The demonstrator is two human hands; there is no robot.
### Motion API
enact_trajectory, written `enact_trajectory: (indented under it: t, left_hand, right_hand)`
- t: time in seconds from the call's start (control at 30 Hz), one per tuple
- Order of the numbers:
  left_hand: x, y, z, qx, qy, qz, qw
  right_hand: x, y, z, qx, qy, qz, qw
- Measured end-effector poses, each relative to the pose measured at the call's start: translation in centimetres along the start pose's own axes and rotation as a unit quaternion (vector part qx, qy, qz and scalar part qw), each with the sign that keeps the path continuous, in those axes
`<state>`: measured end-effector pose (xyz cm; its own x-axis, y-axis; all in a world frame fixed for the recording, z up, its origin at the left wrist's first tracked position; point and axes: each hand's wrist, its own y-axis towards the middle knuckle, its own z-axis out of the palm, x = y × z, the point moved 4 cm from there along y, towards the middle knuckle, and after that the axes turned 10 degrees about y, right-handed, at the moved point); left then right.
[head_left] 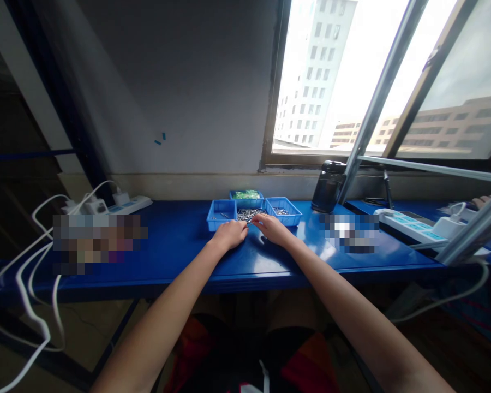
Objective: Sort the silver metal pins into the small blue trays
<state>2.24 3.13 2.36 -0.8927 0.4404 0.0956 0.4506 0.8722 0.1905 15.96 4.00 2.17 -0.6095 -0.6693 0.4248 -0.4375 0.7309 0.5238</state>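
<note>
A heap of small shiny metal pins or screws (249, 214) lies in the middle of the blue tabletop, too small to name surely. My left hand (231, 234) rests at its near left side, fingers curled together. From the right, my right hand (271, 228) reaches to the heap's near edge with thumb and fingertips pinched. Whatever either hand holds is too small to make out. Left of the heap is a blue tray (213, 222) with a few thin pieces inside. On its right, another blue tray (290, 219) holds several metal pieces.
Behind the heap stands a blue bin (246, 202) with green packets. A dark bottle (328, 186) is at the back right. Power strips with white plugs sit at the left (131, 206) and right (413, 225). A metal post (358, 147) rises at the right. Two table areas are blurred.
</note>
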Motion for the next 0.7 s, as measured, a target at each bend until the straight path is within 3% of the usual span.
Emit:
enact_trajectory:
  t: [0.4, 0.7]
  left_hand:
    - [-0.11, -0.23, -0.59, -0.028, -0.014, -0.008, 0.999]
    - [-0.68, -0.18, -0.87, -0.093, -0.061, 0.056, 0.992]
  right_hand:
    - [-0.71, -0.04, 0.57, 0.05, -0.025, 0.006, 0.998]
    - [-0.16, 0.04, 0.64, 0.071, -0.005, -0.029, 0.997]
